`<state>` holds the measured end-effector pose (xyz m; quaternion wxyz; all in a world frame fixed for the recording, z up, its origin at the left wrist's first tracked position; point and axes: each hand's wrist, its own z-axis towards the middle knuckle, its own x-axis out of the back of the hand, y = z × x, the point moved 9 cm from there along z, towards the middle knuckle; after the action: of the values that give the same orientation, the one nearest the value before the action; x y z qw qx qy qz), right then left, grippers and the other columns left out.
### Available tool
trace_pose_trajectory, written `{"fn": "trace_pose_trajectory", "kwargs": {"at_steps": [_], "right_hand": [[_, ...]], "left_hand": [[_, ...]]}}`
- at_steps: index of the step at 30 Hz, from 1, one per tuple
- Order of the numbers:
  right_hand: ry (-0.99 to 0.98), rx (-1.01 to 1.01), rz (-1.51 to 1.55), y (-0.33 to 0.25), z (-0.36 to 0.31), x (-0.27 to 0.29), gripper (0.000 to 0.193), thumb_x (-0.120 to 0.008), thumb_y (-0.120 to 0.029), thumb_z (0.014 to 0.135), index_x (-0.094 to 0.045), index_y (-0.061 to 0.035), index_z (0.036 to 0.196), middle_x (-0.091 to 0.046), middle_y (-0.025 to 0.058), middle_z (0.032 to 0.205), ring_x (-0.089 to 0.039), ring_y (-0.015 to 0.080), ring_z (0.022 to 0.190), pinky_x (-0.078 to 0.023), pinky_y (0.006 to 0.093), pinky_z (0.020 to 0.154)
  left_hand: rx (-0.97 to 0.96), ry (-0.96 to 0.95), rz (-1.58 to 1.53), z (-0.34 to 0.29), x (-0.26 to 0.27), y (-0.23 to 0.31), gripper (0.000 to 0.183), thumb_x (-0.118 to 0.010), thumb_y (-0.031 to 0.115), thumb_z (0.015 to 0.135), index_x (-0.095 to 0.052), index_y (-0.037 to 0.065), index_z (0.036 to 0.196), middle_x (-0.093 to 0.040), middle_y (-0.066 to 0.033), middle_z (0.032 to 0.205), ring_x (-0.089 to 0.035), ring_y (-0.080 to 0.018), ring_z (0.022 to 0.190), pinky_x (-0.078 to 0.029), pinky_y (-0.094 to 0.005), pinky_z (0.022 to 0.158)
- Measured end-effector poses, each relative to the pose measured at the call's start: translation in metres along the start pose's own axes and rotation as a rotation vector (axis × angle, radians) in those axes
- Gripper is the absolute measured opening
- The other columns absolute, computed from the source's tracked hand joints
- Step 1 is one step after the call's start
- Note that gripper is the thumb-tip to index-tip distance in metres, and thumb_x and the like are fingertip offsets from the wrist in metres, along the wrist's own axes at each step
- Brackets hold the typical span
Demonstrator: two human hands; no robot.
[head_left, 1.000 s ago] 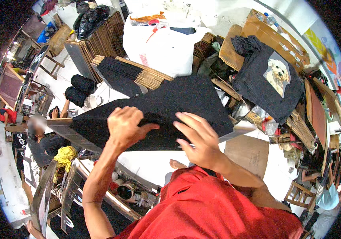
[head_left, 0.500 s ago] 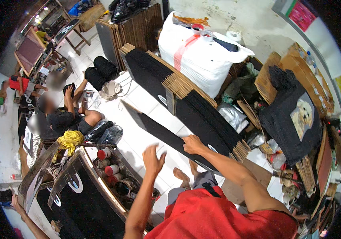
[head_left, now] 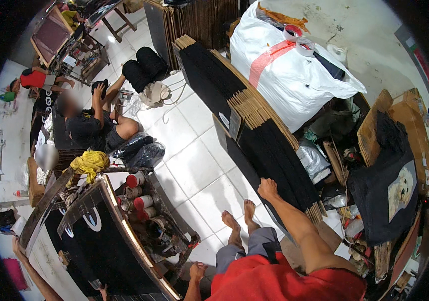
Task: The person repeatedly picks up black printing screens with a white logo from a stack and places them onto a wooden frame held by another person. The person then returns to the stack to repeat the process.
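My right hand [head_left: 268, 189] is closed on the top edge of a flat board [head_left: 237, 156] covered with black cloth. This board stands on its edge against a row of similar black-covered boards [head_left: 269, 158], with bare brown edges showing at their ends. My left hand [head_left: 198, 271] is low in the picture, beside the corner of a long table. Its fingers look curled, and nothing shows in them. On that table lies black fabric [head_left: 109, 246] with a white oval print.
A rack of red-lidded jars [head_left: 143, 202] runs along the table. Another person's hand [head_left: 19, 249] holds a frame at the left. A seated person [head_left: 86, 130] works beyond. Behind the boards stands a white sack [head_left: 274, 75]; a black shirt with a dog print [head_left: 385, 185] hangs right.
My right hand has brought the single board rightward against the row. My left hand has dropped from mid-air down beside the table. The view has shifted left.
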<state>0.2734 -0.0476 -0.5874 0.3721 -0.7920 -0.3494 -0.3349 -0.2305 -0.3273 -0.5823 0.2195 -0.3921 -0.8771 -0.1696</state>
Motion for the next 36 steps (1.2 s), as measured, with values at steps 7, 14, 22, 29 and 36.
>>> {"fn": "trace_pose_trajectory", "kwargs": {"at_steps": [7,14,22,29,36], "right_hand": [[0.076,-0.090,-0.116,0.047,0.040,-0.015,0.020,-0.053,-0.008,0.075,-0.063,0.0022,0.089,-0.064,0.0233,0.091,-0.061,0.0391,0.090,-0.047,0.0467,0.082],[0.097,-0.093,-0.183,0.060,0.049,-0.009,0.021,-0.051,-0.006,0.076,-0.063,0.0045,0.089,-0.064,0.0246,0.089,-0.063,0.0379,0.085,-0.050,0.0446,0.078],[0.122,-0.111,-0.213,0.075,0.051,-0.005,0.023,-0.050,-0.009,0.080,-0.063,0.0041,0.092,-0.065,0.0241,0.090,-0.063,0.0368,0.087,-0.050,0.0443,0.079],[0.091,-0.142,-0.222,0.079,0.053,-0.005,0.024,-0.048,-0.010,0.081,-0.063,0.0036,0.093,-0.064,0.0228,0.093,-0.062,0.0370,0.091,-0.049,0.0446,0.081],[0.079,-0.152,-0.227,0.075,0.049,0.000,0.024,-0.048,-0.009,0.081,-0.062,0.0038,0.096,-0.064,0.0226,0.094,-0.062,0.0375,0.091,-0.048,0.0457,0.082]], "left_hand": [[-0.071,0.088,-0.354,0.019,-0.006,0.041,0.041,-0.075,0.027,0.070,-0.063,-0.003,0.095,-0.067,-0.0147,0.086,-0.064,-0.0220,0.081,-0.049,-0.0321,0.074],[-0.061,0.134,-0.443,0.021,0.000,0.041,0.034,-0.075,0.021,0.072,-0.063,-0.003,0.092,-0.066,-0.0121,0.081,-0.062,-0.0178,0.076,-0.049,-0.0295,0.069],[0.042,0.094,-0.523,0.011,-0.016,0.014,0.027,-0.074,0.019,0.072,-0.063,-0.002,0.086,-0.066,-0.0091,0.078,-0.061,-0.0164,0.072,-0.047,-0.0283,0.067],[-0.008,0.100,-0.584,0.017,-0.018,0.008,0.028,-0.073,0.019,0.071,-0.063,-0.003,0.086,-0.066,-0.0087,0.079,-0.061,-0.0168,0.070,-0.047,-0.0279,0.067],[0.036,0.119,-0.699,0.024,-0.015,0.003,0.023,-0.073,0.015,0.073,-0.063,-0.002,0.085,-0.064,-0.0064,0.075,-0.058,-0.0138,0.068,-0.046,-0.0273,0.063]]}}
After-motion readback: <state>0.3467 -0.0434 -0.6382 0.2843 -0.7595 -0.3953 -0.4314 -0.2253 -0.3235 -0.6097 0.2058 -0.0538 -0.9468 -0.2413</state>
